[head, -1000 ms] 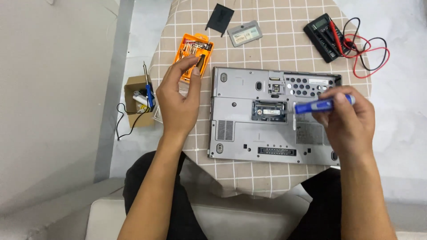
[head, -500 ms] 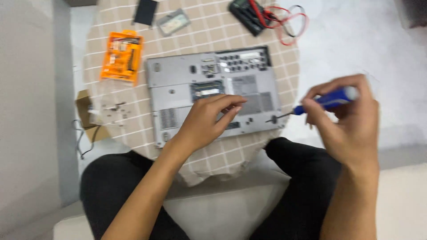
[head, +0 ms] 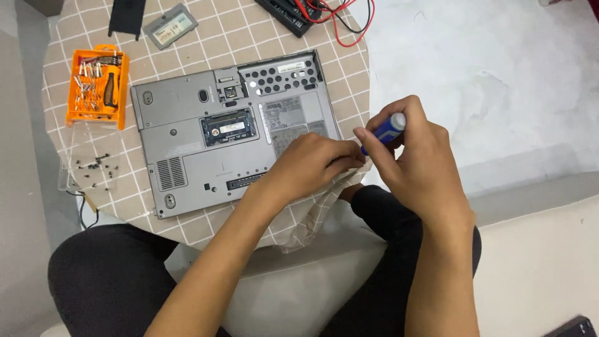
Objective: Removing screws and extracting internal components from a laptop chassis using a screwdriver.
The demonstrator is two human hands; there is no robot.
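— Hands first: how many, and what are they doing?

— Two; the right hand (head: 415, 165) at centre right is pinched around one blue-handled screwdriver (head: 385, 130), whose tip is hidden behind the left hand (head: 312, 162); the left hand's fingers are pressed together at the lower right corner of the laptop (head: 234, 131), and whether they pinch something there I cannot tell.

— And the laptop?

— One grey laptop, lying underside up at the centre of the checked tabletop (head: 206, 40); one small hatch is open, showing a memory board.

— What else is there?

— One orange bit case (head: 98, 84) at the upper left; one clear tray (head: 87, 163) below it with small dark screws too tiny to count; one grey cover (head: 170, 26) and one black piece (head: 126, 17) at the top, the latter cut off; one black meter (head: 293, 14) with red and black leads, also cut off by the top edge.
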